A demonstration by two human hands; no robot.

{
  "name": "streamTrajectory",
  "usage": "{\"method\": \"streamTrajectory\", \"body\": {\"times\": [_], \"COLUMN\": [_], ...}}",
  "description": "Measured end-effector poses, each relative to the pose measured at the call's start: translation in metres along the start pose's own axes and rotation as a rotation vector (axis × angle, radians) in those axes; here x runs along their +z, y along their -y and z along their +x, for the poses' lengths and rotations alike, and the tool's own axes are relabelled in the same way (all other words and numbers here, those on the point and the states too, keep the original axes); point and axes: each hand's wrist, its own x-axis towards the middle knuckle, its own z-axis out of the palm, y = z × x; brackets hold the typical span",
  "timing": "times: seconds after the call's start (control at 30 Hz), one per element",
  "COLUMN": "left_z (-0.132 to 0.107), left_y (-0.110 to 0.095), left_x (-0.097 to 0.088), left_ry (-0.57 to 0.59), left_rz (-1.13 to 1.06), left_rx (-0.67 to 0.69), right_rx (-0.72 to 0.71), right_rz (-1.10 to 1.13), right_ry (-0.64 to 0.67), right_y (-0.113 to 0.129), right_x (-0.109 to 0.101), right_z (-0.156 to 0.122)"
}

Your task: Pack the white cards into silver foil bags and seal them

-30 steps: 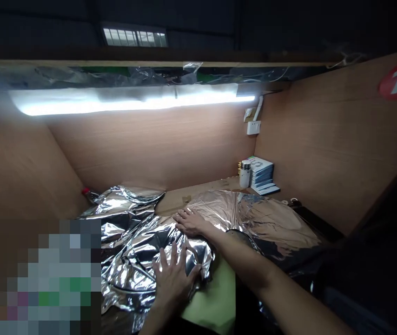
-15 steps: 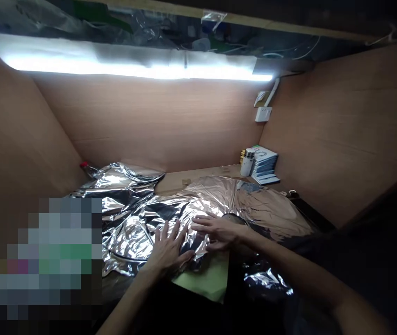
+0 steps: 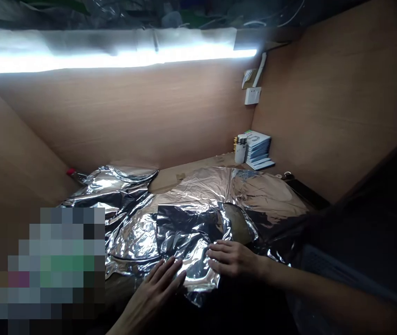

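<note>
Resting hands (image 3: 153,286) (image 3: 233,259) on crumpled foil (image 3: 184,232) inside a wooden booth (image 3: 115,111).

Crumpled foil flap (image 3: 189,237) now lies folded over the middle of the pile, dark side up, covering the spot where the green sheet showed earlier. Left hand (image 3: 153,288) and right hand (image 3: 235,259) have shifted to its near edge, flat, fingers spread. Light strip (image 3: 115,56) sits higher in view.

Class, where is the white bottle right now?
In the head view, the white bottle stands at the back right of the desk, just left of the stacked booklets, beyond the crumpled foil.
</note>
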Motion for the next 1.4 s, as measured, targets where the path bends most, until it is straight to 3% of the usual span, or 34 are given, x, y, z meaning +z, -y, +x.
{"method": "streamTrajectory", "body": {"times": [0.13,0.3,0.43,0.6,0.67,0.73,0.8,0.87,1.07,1.23,1.3,1.37,1.4], "left_z": [0.005,0.047,0.062,0.051,0.051,0.056,0.063,0.068,0.063,0.055,0.051,0.044,0.039], "left_y": [-0.002,0.006,0.017,0.020,0.020,0.020,0.022,0.024,0.030,0.022,0.013,0.004,0.001], "left_x": [0.010,-0.026,-0.045,-0.027,-0.021,-0.019,-0.021,-0.025,-0.029,-0.038,-0.043,-0.044,-0.042], "left_ry": [-0.174,-0.169,-0.115,-0.207,-0.229,-0.235,-0.246,-0.250,-0.183,-0.218,-0.301,-0.289,-0.230], "left_rz": [-0.180,-0.638,-0.821,-0.829,-0.854,-0.891,-0.914,-0.934,-1.001,-0.931,-0.734,-0.417,-0.261], "left_rx": [-0.125,-0.615,-0.663,-0.729,-0.823,-0.893,-0.948,-0.973,-0.964,-0.976,-0.879,-0.603,-0.437], "right_rx": [0.165,0.473,0.700,0.879,0.785,0.573,0.369,0.273,0.298,0.321,0.298,0.269,0.247], "right_rz": [0.359,0.649,0.542,0.236,0.078,-0.045,-0.056,-0.035,0.073,0.134,0.137,0.147,0.150], "right_ry": [0.059,0.106,0.094,0.091,0.025,-0.004,0.029,0.078,0.217,0.175,0.174,0.177,0.179], "right_y": [-0.005,-0.020,-0.031,-0.018,-0.006,0.006,0.012,0.013,-0.004,-0.014,-0.017,-0.019,-0.019], "right_x": [-0.024,-0.057,-0.045,-0.029,-0.031,-0.036,-0.040,-0.042,-0.032,-0.024,-0.021,-0.017,-0.016], "right_z": [0.010,0.029,0.042,0.051,0.054,0.060,0.066,0.069,0.059,0.050,0.048,0.045,0.043]}}
